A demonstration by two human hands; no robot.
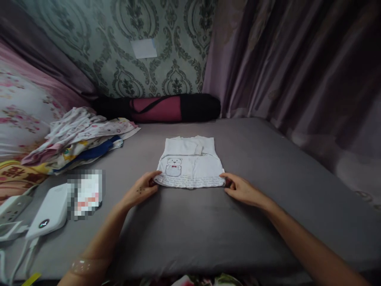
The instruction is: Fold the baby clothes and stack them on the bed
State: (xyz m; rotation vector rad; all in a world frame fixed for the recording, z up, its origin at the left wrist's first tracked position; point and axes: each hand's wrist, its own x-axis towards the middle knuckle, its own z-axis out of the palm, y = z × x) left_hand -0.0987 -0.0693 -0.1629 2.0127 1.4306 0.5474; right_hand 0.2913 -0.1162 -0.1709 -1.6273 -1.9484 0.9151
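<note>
Centrally, small white garment (pixel 190 165) with bear print lies folded flat on grey bed (pixel 253 222). Left hand (pixel 142 190) pinches near-left hem corner; right hand (pixel 241 190) pinches near-right corner. Heap of clothes (pixel 80 141) well left, white power bank (pixel 50 210) near left forearm, dark roll bag (pixel 166 108) against wall behind.

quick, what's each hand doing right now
Left hand: pinching the near left corner of the white shirt.
Right hand: pinching its near right corner.
</note>
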